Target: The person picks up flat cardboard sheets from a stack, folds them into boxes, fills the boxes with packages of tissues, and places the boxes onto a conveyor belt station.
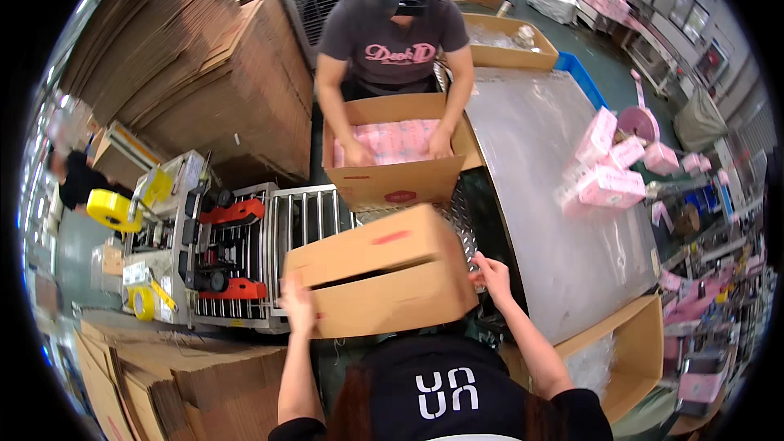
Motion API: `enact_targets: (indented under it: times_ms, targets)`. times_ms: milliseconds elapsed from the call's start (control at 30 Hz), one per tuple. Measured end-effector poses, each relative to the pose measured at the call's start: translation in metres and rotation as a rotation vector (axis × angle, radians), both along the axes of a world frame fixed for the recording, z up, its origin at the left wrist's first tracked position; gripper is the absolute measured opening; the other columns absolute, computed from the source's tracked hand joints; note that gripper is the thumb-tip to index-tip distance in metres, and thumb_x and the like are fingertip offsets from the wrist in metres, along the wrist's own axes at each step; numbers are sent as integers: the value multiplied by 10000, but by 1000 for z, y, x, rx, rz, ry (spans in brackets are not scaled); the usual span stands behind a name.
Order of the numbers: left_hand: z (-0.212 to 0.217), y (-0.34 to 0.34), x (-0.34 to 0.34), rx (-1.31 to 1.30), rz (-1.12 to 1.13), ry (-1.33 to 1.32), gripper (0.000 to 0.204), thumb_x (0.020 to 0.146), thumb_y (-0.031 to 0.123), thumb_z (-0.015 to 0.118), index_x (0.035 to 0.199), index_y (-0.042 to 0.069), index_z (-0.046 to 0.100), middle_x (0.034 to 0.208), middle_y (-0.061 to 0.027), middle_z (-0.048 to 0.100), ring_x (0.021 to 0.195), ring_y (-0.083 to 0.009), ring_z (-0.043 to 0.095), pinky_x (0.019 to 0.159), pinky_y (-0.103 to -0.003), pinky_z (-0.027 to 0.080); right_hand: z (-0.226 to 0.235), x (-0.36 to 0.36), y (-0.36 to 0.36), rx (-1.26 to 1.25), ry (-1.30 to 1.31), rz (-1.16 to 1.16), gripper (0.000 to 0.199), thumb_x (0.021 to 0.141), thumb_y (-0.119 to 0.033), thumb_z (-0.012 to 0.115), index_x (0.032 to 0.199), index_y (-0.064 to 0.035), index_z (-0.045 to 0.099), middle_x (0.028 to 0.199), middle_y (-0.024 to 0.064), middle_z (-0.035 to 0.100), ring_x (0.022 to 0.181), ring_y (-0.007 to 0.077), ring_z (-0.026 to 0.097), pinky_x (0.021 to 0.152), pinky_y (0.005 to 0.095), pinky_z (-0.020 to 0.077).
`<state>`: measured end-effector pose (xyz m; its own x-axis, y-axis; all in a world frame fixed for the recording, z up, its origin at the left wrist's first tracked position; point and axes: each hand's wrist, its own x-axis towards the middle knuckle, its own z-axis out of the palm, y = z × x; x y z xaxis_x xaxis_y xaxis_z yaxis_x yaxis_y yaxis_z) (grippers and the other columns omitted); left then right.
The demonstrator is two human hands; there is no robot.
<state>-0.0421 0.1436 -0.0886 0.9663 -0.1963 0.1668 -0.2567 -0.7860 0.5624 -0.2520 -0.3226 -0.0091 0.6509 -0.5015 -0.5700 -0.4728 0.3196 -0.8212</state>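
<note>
A brown cardboard box (380,302) is tilted in front of me, its top flaps folded in with a dark slit between them. My left hand (299,307) grips its left end, slightly blurred. At the opposite end, my right hand (492,276) has its fingers bent against the box's right side; the fingertips are partly hidden. Just beyond stands an open carton (400,184) filled with pink packs (392,140). A co-worker facing me has both hands inside that carton, on the packs.
Left of the box, a roller conveyor (306,216) leads to a taping machine with yellow tape rolls (114,209). Flat cardboard stacks (237,90) rise behind it. On the right is a metal table (539,196) with pink packs (608,186) at its edge. An open box (641,359) sits lower right.
</note>
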Motion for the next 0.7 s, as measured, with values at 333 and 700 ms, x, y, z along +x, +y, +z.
enact_targets:
  times_ms: [333, 700]
  targets:
    - [195, 47, 51, -687, -127, 548, 650, 935, 177, 646, 1489, 11, 350, 1434, -141, 485, 1301, -230, 467, 1080, -352, 373, -14, 31, 83, 352, -359, 466, 612, 863, -85, 692, 1411, -1, 434, 1259, 138, 617, 1155, 183, 601, 956, 321, 497]
    - [58, -73, -11, -1017, -239, 1366, 779, 934, 373, 654, 1537, 101, 244, 1464, -97, 472, 1270, -225, 516, 1027, -393, 418, 111, 51, 137, -796, -330, 825, 599, 889, -383, 633, 1382, -73, 493, 1325, 146, 578, 1271, 311, 520, 1013, 488, 421]
